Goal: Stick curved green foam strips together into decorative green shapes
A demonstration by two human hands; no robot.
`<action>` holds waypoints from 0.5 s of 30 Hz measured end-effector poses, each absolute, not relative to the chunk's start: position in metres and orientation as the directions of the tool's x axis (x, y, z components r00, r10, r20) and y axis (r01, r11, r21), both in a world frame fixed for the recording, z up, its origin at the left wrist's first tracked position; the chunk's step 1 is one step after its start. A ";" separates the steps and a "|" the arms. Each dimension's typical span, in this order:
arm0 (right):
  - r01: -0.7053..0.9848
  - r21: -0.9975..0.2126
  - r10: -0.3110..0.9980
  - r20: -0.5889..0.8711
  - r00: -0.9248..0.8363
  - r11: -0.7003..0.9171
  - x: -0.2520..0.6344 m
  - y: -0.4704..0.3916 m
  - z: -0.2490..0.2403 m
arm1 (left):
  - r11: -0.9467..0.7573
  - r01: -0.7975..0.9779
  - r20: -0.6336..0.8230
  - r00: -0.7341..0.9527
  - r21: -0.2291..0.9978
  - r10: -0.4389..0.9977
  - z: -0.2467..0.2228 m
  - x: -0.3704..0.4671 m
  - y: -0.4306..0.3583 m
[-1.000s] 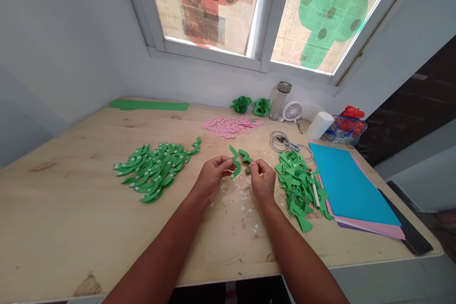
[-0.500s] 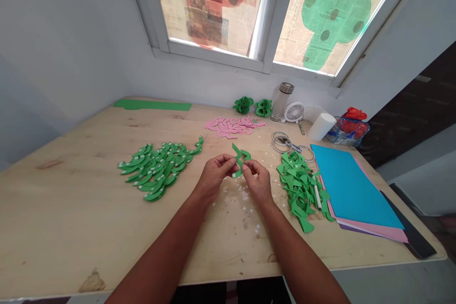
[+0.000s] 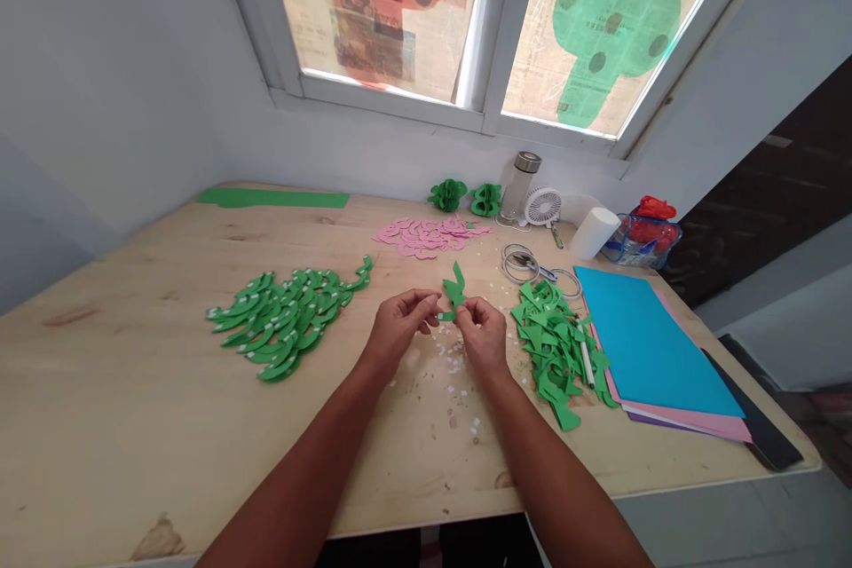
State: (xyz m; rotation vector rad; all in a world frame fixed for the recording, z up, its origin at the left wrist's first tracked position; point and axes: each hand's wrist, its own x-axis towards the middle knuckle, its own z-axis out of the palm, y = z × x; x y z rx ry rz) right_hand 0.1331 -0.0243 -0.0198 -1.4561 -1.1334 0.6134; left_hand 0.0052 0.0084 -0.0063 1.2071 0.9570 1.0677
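Watching remotely, I'm seeing the right hand [image 3: 485, 333] pinching green paper cut-outs [image 3: 453, 291] above the wooden table [image 3: 99, 408], between the curved-strip pile [image 3: 293, 321] at left and scraps [image 3: 554, 339] at right. Whether the left hand [image 3: 398, 328] is gripping a white-tipped end [image 3: 445, 317], I'm unable to tell. I'd be pinching lightly, avoiding creases.

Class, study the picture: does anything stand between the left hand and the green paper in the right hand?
Nothing visible does. The left hand is close beside the lower end of the green paper, perhaps touching it. The right hand pinches the paper; the white bits lie on the table.
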 end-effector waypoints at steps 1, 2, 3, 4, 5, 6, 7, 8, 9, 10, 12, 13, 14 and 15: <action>0.284 -0.954 0.887 0.209 0.411 0.093 0.135 -0.023 -0.020 | 0.086 -0.116 -0.051 0.278 0.990 0.959 -0.006 0.004 0.009; 0.273 -0.958 0.885 0.203 0.418 0.091 0.136 -0.023 -0.020 | 0.123 -0.108 -0.084 0.314 0.986 0.946 -0.006 0.003 0.009; 0.266 -0.960 0.883 0.201 0.424 0.091 0.137 -0.022 -0.021 | 0.150 -0.098 -0.108 0.343 0.984 0.933 -0.006 0.003 0.009; 0.262 -0.961 0.881 0.201 0.428 0.092 0.138 -0.022 -0.021 | 0.167 -0.090 -0.124 0.362 0.982 0.924 -0.006 0.003 0.009; 0.256 -0.962 0.880 0.200 0.430 0.094 0.138 -0.021 -0.021 | 0.176 -0.086 -0.132 0.373 0.981 0.918 -0.006 0.003 0.008; 0.245 -0.965 0.882 0.198 0.427 0.098 0.138 -0.021 -0.022 | 0.177 -0.086 -0.132 0.377 0.981 0.917 -0.006 0.003 0.008; 0.226 -0.969 0.889 0.192 0.416 0.103 0.138 -0.021 -0.022 | 0.173 -0.088 -0.128 0.374 0.981 0.918 -0.005 0.003 0.007; 0.200 -0.974 0.901 0.182 0.394 0.110 0.137 -0.021 -0.023 | 0.167 -0.093 -0.121 0.370 0.982 0.921 -0.005 0.004 0.007; 0.172 -0.978 0.915 0.171 0.366 0.114 0.137 -0.021 -0.023 | 0.158 -0.100 -0.112 0.363 0.982 0.925 -0.005 0.004 0.006; 0.147 -0.982 0.929 0.158 0.334 0.115 0.136 -0.021 -0.023 | 0.147 -0.110 -0.099 0.354 0.983 0.930 -0.004 0.005 0.006; 0.121 -0.987 0.950 0.138 0.279 0.108 0.136 -0.021 -0.025 | 0.116 -0.129 -0.067 0.334 0.985 0.940 -0.005 0.006 0.006; 0.118 -0.988 0.955 0.130 0.266 0.102 0.135 -0.020 -0.026 | 0.098 -0.134 -0.050 0.325 0.986 0.944 -0.005 0.006 0.006; 0.117 -0.989 0.957 0.124 0.262 0.096 0.135 -0.020 -0.026 | 0.080 -0.133 -0.034 0.317 0.988 0.948 -0.005 0.006 0.006; 0.111 -0.990 0.957 0.118 0.264 0.092 0.135 -0.019 -0.027 | 0.062 -0.127 -0.020 0.311 0.990 0.950 -0.006 0.007 0.006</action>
